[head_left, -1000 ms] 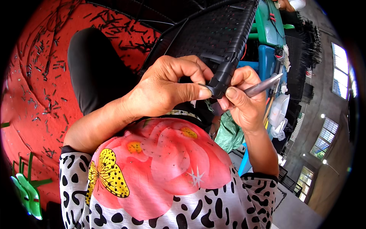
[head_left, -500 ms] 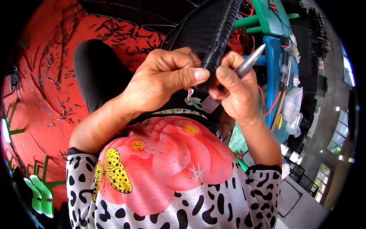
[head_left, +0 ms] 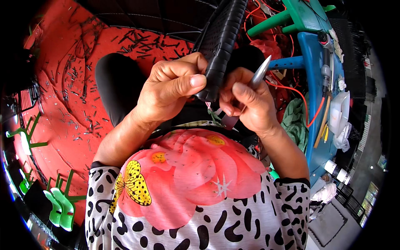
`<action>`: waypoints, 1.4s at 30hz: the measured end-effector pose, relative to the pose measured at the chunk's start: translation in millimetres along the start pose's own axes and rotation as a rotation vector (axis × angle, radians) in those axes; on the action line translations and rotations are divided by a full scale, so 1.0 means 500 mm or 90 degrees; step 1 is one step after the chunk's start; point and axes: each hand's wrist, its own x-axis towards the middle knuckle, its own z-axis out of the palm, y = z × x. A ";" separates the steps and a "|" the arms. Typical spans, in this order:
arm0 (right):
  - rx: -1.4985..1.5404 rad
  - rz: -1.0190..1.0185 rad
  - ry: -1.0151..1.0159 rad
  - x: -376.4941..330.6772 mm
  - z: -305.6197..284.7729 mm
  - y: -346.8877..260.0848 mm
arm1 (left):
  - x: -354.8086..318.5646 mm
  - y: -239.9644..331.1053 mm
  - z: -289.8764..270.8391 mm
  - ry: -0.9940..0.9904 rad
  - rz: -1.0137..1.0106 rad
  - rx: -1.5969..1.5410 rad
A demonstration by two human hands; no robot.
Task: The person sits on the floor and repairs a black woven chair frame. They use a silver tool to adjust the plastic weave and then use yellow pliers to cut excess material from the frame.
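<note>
Head view: the left hand [head_left: 168, 88] pinches the near end of the black woven piece [head_left: 221, 54] between thumb and bent fingers. The right hand [head_left: 252, 103], just to the right of that end, grips a shiny pointed tool [head_left: 261, 71], tip up and to the far right. It is hard to tell if the right fingertips touch the woven piece. The piece runs away from the chest, between the knees.

If the left thumb slips, the wrapped strip might come loose. If the tool is pushed too hard, it could poke that thumb.

Farther right is a blue stand [head_left: 307, 48] with a red hose [head_left: 317, 111]. To the left, black scraps [head_left: 141, 41] lie on the red floor [head_left: 52, 104].
</note>
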 end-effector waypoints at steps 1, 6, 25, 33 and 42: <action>-0.002 0.019 -0.002 -0.005 0.002 0.003 | 0.001 0.000 -0.002 -0.001 -0.005 0.005; 0.006 -0.006 -0.001 0.006 0.025 0.022 | 0.004 0.004 0.003 -0.002 -0.013 0.001; 0.161 0.042 0.036 -0.021 -0.064 0.076 | 0.013 -0.007 0.003 -0.039 0.020 -0.001; 0.170 0.065 0.085 -0.048 -0.070 0.114 | 0.006 0.005 -0.006 -0.058 -0.025 -0.014; 0.071 -0.046 0.246 -0.101 -0.168 0.034 | -0.024 0.027 -0.022 0.069 -0.103 0.035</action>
